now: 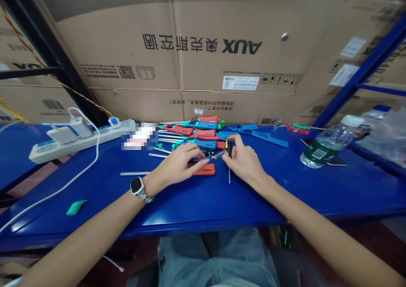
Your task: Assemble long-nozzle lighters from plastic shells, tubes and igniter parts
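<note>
Screwdriver (229, 148) in the right hand (247, 162); that grip is drawn in, thumb and fingers around the black-and-yellow handle; shaft toward 6 o'clock. Left hand (182, 161) at 9 o'clock of it, fingers bent and thumb standing apart; whether this grip has hold of anything, cannot tell. Small metal part (218, 155) with thin wires sits between the hands, at 8 o'clock of the handle; contact with the right thumb unclear. Red lighter (206, 169) lies on the blue surface (269, 202), partly under the left hand, its rod toward 9 o'clock; more lighters (203, 134) at 10 o'clock of the right hand; blue plastic pieces (272, 139) at 2 o'clock.

Handling, my judgement: pinch the small part by its body, sparing the wires; keep the shaft tip clear of wires and fingers; work low, so a dropped piece lands close.
</note>
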Demonstrator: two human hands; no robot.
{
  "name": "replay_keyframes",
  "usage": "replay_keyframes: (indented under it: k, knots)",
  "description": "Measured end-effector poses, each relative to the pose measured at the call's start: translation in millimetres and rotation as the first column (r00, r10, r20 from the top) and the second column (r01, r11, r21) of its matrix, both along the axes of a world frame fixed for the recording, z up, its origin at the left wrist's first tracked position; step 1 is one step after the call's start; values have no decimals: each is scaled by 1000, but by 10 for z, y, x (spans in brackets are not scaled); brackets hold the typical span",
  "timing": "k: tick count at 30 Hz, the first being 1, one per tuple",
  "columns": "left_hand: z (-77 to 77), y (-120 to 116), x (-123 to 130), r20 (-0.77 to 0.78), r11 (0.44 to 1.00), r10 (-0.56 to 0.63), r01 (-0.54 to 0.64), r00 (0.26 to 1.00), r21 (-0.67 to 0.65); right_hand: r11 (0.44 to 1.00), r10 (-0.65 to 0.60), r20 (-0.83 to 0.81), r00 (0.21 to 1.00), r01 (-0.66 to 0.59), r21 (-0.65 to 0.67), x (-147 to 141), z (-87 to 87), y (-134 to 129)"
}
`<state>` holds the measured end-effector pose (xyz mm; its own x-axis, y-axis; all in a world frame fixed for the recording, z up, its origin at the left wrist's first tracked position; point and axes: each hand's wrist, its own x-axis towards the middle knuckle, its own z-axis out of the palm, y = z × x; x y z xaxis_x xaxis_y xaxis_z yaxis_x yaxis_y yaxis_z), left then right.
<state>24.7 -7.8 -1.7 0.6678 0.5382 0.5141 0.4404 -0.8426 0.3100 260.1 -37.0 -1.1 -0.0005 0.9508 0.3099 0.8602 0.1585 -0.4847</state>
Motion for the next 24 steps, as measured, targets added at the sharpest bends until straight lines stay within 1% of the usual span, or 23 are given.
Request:
replay_keyframes:
  k: [1, 2, 4, 5, 6, 7, 8, 10, 13, 16, 19, 24]
  knots:
    - [18, 12, -3, 70, 1000, 20, -20, 997, -5, 998, 55, -123, 991, -51, 39, -49, 7, 24]
    - [35, 28, -11, 132, 999, 47, -45, 990, -14, 991, 126, -249, 960, -109, 79, -119, 13, 60]
    - [66, 67, -50, 220, 993, 117, -110, 968, -44, 965, 260, -462, 848, -215, 150, -307, 22, 171]
    - [79, 90, -82, 245, 988, 153, -141, 957, -67, 951, 308, -559, 770, -260, 165, -416, 25, 244]
    - [91, 116, -122, 261, 982, 185, -167, 947, -91, 938, 340, -638, 691, -298, 177, -526, 29, 324]
    - [102, 144, -169, 272, 976, 211, -188, 939, -109, 932, 348, -697, 627, -316, 181, -630, 34, 407]
    - [112, 174, -222, 283, 971, 234, -208, 930, -119, 931, 337, -741, 580, -323, 171, -722, 40, 489]
    - [132, 238, -340, 298, 959, 280, -254, 913, -124, 921, 337, -781, 526, -356, 158, -855, 52, 628]
    - [157, 327, -501, 277, 940, 340, -318, 899, -123, 895, 399, -759, 515, -399, 201, -916, 47, 745]
    - [162, 381, -586, 240, 933, 360, -340, 902, -121, 886, 439, -726, 529, -392, 249, -885, -11, 755]
    - [153, 390, -588, 242, 931, 363, -344, 900, -119, 894, 426, -726, 540, -372, 248, -850, -89, 718]
    - [127, 368, -542, 220, 943, 331, -314, 918, -109, 895, 423, -705, 569, -387, 224, -849, -188, 715]
